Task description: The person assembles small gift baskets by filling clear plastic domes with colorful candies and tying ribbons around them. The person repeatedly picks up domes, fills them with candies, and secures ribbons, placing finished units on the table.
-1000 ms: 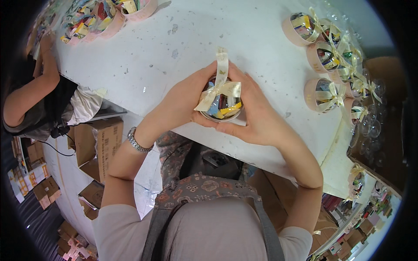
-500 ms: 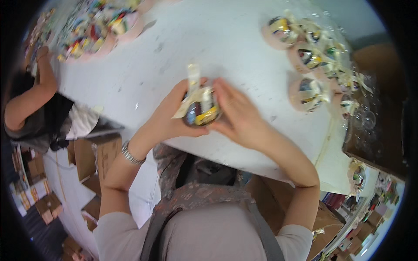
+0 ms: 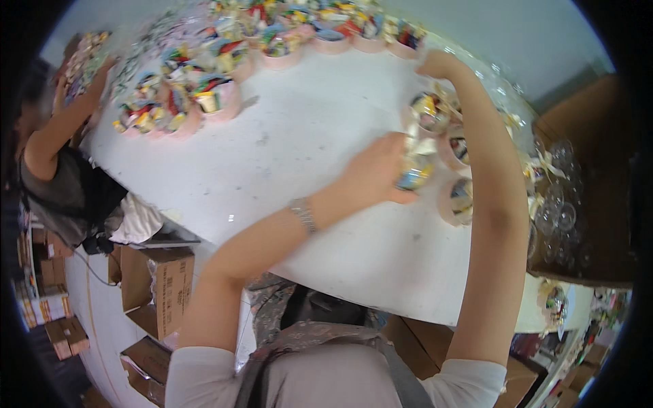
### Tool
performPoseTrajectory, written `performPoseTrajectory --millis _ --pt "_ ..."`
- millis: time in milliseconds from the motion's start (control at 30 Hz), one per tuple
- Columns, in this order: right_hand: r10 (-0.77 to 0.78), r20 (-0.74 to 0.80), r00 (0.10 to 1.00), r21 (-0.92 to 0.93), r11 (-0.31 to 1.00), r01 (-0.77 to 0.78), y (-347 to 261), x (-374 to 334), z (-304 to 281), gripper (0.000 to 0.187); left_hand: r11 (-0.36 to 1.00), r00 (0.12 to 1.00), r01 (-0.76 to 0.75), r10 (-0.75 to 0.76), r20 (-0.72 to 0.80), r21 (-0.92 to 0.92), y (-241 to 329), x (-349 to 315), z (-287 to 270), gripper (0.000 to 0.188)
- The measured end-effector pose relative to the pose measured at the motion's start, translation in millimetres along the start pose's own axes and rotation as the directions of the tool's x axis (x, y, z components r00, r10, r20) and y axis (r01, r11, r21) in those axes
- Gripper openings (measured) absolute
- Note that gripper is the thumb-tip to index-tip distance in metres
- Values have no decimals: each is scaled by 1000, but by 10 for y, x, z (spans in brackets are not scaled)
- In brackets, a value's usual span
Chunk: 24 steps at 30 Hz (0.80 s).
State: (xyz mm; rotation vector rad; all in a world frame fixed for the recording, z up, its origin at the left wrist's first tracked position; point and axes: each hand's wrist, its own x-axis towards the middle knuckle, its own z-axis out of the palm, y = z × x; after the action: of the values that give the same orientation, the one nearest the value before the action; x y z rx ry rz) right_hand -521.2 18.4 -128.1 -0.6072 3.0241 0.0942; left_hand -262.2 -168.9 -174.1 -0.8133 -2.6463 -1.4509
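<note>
My left hand (image 3: 377,170), with a metal watch at its wrist, is closed around a small round tub (image 3: 413,177). Its clear side shows yellow and blue wrapped pieces, and a pale ribbon is tied on it. I hold it just left of a cluster of pink round tubs with ribbons (image 3: 452,200). My right arm stretches over that cluster. Far off, my right hand (image 3: 439,64) bends down beside the end of a row of open pink tubs (image 3: 331,45); its fingers are blurred and partly hidden, so any hold cannot be made out.
More filled pink tubs (image 3: 221,102) stand at the table's far left. At the right, a cardboard box (image 3: 585,129) holds clear plastic domes (image 3: 564,214). Another person (image 3: 68,163) works at the left end of the white table (image 3: 306,136). Open cartons (image 3: 170,292) stand below.
My left hand has carried the ribboned tub from the table's middle to the right. The right hand has let go of it and reached to the far right. The view has shifted, showing more tubs.
</note>
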Motion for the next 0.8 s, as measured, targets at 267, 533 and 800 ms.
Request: performPoseTrajectory --millis 267,533,800 --pt "115 -245 963 656 751 78 -514 -323 -137 29 653 822 321 168 -544 686 -757 -652 -1552 74" --pt "-263 261 929 918 -231 -323 -1876 -1835 -39 43 252 842 425 244 -482 869 -763 -892 -1850 41" --pt "74 74 994 953 288 -93 -1806 -2430 423 38 414 855 410 137 -501 813 -600 -846 -1735 37"
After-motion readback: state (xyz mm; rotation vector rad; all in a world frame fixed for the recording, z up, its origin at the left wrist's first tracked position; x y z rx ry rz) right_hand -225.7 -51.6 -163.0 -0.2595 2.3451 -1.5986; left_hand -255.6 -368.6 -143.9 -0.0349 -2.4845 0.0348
